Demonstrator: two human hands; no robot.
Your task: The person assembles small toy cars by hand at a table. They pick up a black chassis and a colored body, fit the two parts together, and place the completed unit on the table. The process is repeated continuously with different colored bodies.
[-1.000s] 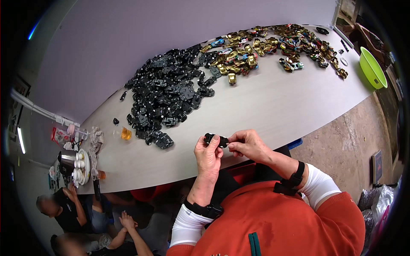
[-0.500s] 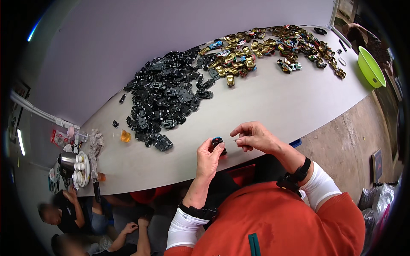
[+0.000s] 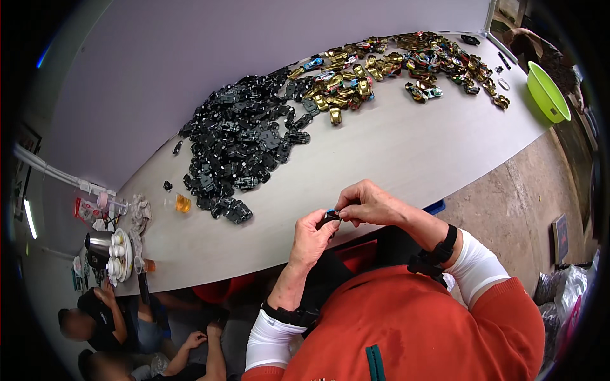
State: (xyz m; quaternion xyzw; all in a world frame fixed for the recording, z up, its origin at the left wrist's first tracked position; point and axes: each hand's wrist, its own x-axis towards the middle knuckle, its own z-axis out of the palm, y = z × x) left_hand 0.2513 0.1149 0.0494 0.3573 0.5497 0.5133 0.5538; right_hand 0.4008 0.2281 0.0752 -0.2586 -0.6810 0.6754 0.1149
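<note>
Hands [image 3: 343,219] pinching toy car [image 3: 329,216], green bowl [image 3: 546,93] apart

The light is soft and even, coming mostly from above, so the pale table [image 3: 406,152] looks bright and things on it give only short, weak shadows. A tube lamp [image 3: 30,219] glows at the far left edge, and small glare spots sit on the gold toy cars [image 3: 346,86]. The fisheye lens bends the table edge strongly and leaves a black rim around the picture; the centre is sharp, while the outer parts are darker and a little blurred.
</note>
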